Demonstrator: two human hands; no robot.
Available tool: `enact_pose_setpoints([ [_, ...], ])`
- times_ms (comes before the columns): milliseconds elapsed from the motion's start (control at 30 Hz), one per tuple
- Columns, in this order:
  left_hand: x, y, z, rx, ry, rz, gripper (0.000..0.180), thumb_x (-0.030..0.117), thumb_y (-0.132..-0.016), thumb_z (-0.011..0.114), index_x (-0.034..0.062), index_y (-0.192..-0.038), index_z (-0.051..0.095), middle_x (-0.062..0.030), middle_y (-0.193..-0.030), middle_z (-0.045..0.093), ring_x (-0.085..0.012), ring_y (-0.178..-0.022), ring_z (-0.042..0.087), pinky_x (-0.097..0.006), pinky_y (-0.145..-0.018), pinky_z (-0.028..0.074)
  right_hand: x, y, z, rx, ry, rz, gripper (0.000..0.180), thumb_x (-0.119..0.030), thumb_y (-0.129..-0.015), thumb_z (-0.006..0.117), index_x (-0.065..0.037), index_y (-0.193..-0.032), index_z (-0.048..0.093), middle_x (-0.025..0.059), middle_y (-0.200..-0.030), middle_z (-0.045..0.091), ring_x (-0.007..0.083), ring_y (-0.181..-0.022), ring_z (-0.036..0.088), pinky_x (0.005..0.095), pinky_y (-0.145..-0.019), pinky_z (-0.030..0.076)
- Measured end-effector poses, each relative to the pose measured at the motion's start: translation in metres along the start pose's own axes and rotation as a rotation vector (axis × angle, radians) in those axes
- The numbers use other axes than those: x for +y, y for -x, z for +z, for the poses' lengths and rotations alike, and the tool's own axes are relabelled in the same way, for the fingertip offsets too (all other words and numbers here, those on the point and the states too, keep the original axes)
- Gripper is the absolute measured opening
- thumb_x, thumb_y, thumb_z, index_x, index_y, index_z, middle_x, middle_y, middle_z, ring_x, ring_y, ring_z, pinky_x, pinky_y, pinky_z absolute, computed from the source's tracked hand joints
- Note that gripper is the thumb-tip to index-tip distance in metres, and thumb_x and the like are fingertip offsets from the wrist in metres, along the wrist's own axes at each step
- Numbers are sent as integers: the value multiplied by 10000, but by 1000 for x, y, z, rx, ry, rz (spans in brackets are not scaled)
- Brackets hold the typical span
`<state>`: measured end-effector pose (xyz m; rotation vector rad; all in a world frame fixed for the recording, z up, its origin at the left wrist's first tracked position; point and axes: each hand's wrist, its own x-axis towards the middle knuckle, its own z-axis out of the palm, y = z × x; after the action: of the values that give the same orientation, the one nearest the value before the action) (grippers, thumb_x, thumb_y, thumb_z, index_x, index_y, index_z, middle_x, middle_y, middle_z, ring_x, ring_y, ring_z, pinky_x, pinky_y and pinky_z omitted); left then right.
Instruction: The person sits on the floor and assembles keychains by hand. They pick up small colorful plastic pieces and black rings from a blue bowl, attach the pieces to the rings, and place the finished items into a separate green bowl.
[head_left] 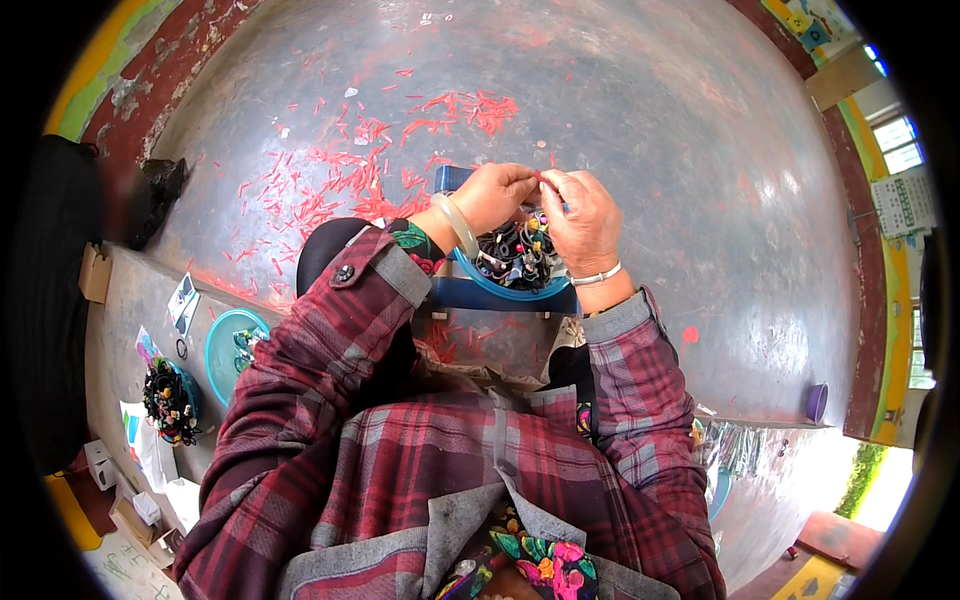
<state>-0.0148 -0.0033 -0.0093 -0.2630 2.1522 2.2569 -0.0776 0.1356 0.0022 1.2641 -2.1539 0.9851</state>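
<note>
both hands (540, 190) pinched on a small red strip (541, 178), its long axis seemingly left-right, above the blue bowl (500, 288)

Two blue bowls (520, 290) (222, 345) — two hands (495, 195) (583, 215) — one purple cup (817, 402)

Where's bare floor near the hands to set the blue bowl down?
Bare grey floor lies right of the right hand, out toward the purple cup. Crowded: red scraps litter the floor left of and beyond the left hand; the blue bowl fills the space beneath both hands.
</note>
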Motion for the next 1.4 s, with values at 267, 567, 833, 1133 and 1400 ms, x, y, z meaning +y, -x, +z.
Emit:
enact_pose_setpoints([
  [267,-6,-3,-3,-104,-99,45,267,111,-922,407,-59,-1101,510,-97,-994,576,-146,-884,575,-278,-774,503,1,3,2,-20,-7,11,122,-102,-726,628,-82,-846,630,53,-750,597,234,-693,585,336,-578,473],
  [567,-14,-4,-3,-33,-360,216,237,85,-887,449,-48,-1059,542,-130,-879,611,-170,-806,601,-285,-710,501,1,2,0,-42,73,-55,108,-127,-722,614,-85,-822,616,50,-726,574,238,-687,571,349,-573,464],
  [833,-12,1,0,65,-645,442,119,83,-810,507,-12,-862,557,-227,-711,543,-382,-655,535,-385,-569,426,-3,4,1,-72,115,-30,52,-132,-718,597,-87,-725,572,55,-686,553,246,-662,563,359,-554,455],
  [1133,-13,1,1,71,-680,481,103,82,-808,501,-16,-810,533,-232,-686,518,-402,-635,512,-401,-549,410,-2,4,0,-74,65,5,50,-125,-716,598,-89,-750,593,61,-694,562,251,-655,564,362,-552,456],
  [1400,-11,2,3,86,-629,476,133,92,-814,488,-9,-861,562,-231,-725,556,-405,-684,542,-415,-576,431,0,4,2,-60,103,-32,67,-127,-716,598,-87,-771,599,56,-702,568,246,-669,567,358,-562,461],
])
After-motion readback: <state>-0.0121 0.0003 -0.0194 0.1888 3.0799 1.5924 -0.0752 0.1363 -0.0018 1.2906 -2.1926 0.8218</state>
